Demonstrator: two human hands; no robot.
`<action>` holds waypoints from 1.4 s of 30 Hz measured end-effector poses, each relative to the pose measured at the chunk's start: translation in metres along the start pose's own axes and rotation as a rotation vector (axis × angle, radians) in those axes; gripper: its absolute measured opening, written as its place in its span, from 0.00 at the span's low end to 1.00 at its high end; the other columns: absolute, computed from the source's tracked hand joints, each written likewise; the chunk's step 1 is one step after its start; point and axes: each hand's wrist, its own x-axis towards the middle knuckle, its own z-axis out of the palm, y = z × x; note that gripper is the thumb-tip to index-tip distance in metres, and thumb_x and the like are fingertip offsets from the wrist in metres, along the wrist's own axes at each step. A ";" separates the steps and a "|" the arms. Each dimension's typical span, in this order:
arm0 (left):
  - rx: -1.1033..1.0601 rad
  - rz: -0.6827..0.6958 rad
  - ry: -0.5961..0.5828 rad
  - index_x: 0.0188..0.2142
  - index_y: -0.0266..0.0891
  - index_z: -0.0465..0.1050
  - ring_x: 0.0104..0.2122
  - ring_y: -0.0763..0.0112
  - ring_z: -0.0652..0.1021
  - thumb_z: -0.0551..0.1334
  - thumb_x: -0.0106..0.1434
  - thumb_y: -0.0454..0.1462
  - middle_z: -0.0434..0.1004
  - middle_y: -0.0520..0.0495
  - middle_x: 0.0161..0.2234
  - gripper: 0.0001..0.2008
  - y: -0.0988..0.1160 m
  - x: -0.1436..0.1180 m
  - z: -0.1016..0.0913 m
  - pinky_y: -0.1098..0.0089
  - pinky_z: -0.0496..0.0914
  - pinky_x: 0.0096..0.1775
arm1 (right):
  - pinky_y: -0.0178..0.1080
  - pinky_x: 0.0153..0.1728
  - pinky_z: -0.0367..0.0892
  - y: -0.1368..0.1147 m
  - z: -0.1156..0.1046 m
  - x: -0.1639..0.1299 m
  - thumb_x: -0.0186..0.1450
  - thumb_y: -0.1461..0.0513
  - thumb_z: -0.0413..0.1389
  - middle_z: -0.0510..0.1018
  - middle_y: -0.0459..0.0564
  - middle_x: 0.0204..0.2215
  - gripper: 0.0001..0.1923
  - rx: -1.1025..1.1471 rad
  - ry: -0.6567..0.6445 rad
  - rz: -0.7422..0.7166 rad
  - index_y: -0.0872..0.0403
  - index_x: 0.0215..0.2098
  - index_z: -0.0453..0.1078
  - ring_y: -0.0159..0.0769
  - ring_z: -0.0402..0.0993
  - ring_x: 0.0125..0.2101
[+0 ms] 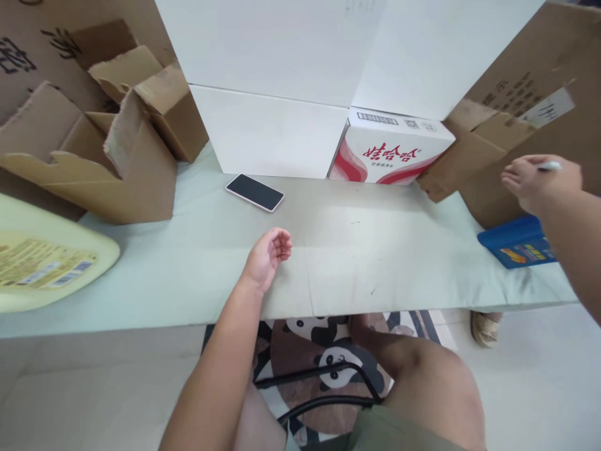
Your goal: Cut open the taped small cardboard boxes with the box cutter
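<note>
My left hand (268, 254) rests on the pale green table (375, 250) near its front edge, fingers loosely curled, holding nothing. A black phone (255, 192) lies flat a little beyond it. My right hand (539, 178) hovers at the right, above a blue booklet (519, 241), with a thin white pen-like object (549, 166) held in its fingers. The brown cardboard box (516, 119) stands just behind that hand.
Torn cardboard boxes (126, 138) sit at the back left, a pale yellow container (42, 263) at the left edge. White boxes (272, 88) and a red-and-white carton (389, 150) line the back. A panda-print mat (323, 351) and a black chair frame lie below the table.
</note>
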 end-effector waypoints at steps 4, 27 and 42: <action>-0.014 0.017 0.033 0.27 0.41 0.74 0.23 0.72 0.71 0.65 0.51 0.48 0.74 0.50 0.24 0.13 0.004 0.001 -0.005 0.72 0.66 0.28 | 0.43 0.26 0.66 -0.015 0.028 -0.022 0.61 0.73 0.67 0.82 0.54 0.25 0.18 -0.171 -0.092 0.152 0.59 0.18 0.66 0.33 0.79 0.28; -0.310 0.316 0.226 0.27 0.40 0.71 0.22 0.75 0.68 0.58 0.62 0.41 0.71 0.52 0.23 0.10 0.048 -0.051 -0.110 0.71 0.60 0.29 | 0.57 0.54 0.70 -0.172 0.289 -0.481 0.67 0.59 0.54 0.82 0.57 0.45 0.18 -0.492 -1.378 -0.879 0.53 0.54 0.72 0.54 0.77 0.48; -0.219 1.051 0.914 0.24 0.44 0.59 0.26 0.70 0.65 0.57 0.66 0.41 0.58 0.54 0.23 0.14 0.040 -0.050 -0.112 0.69 0.63 0.33 | 0.44 0.32 0.72 -0.090 0.136 -0.366 0.66 0.58 0.54 0.85 0.52 0.37 0.16 -0.295 -1.217 -0.713 0.50 0.49 0.78 0.38 0.76 0.26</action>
